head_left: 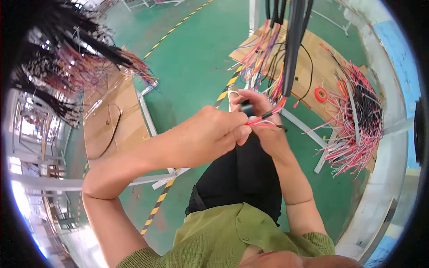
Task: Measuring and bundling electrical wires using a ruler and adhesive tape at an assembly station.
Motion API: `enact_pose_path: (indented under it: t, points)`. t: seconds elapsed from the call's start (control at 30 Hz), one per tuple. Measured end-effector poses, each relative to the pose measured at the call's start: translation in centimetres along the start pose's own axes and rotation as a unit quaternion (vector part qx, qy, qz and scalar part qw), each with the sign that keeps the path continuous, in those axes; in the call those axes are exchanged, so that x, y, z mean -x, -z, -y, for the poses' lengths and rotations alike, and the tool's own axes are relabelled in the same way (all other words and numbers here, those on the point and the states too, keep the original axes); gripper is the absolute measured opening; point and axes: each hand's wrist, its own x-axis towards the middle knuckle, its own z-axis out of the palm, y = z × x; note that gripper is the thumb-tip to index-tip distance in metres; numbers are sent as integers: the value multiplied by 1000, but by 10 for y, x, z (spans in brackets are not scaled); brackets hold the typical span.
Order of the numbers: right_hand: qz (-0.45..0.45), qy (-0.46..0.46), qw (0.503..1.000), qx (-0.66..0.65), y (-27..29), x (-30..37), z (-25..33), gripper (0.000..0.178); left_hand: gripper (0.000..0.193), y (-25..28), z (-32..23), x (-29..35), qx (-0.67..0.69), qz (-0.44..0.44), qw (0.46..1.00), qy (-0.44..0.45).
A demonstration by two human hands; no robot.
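Note:
In front of my body, my two hands meet at a bunch of thin red and white wires (264, 122). My left hand (208, 134) is closed, with thumb and forefinger pinching the wires close to their ends. Curled around a small black roll that looks like electrical tape (246, 107), my right hand (268, 118) lies just beyond the left fingertips. Its palm and thumb are also against the wires. A cream-coloured loop (230, 99) shows by the right fingertips; what it belongs to is unclear. Black sleeved cables (292, 53) hang down just above the right hand, their coloured wire ends fanning out.
To the right, a large heap of red, white and black wires (355, 120) lies on cardboard (308, 73), near a red ring-shaped roll (320, 94). More dark cable bundles (85, 58) hang at left above another cardboard sheet (127, 129). White metal frame bars (308, 129) cross below.

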Motion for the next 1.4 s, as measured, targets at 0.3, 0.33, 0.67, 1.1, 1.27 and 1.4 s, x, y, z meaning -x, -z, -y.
enact_pose_path:
  t: [0.3,0.33,0.67,1.1,1.27,1.4]
  points:
    - [112,61,991,27,-20,-1,32,58,35,5,5,39,172,31,983,58]
    - [121,49,991,29,-20,-1,33,60,34,7,4,40,175,35,982,59]
    - [166,67,981,75,-25,-2,45,58,37,8,15,52,219,42,975,6]
    - [177,-5,984,-20,-30,-3,38,48,37,4,21,56,233,39,971,20]
    - [159,-91,982,-55,-33,1,43,50,29,-6,27,56,223,11,975,5]
    - [70,-177,981,-39,-46,9,55,61,15,-19,40,53,31,-164,977,-131]
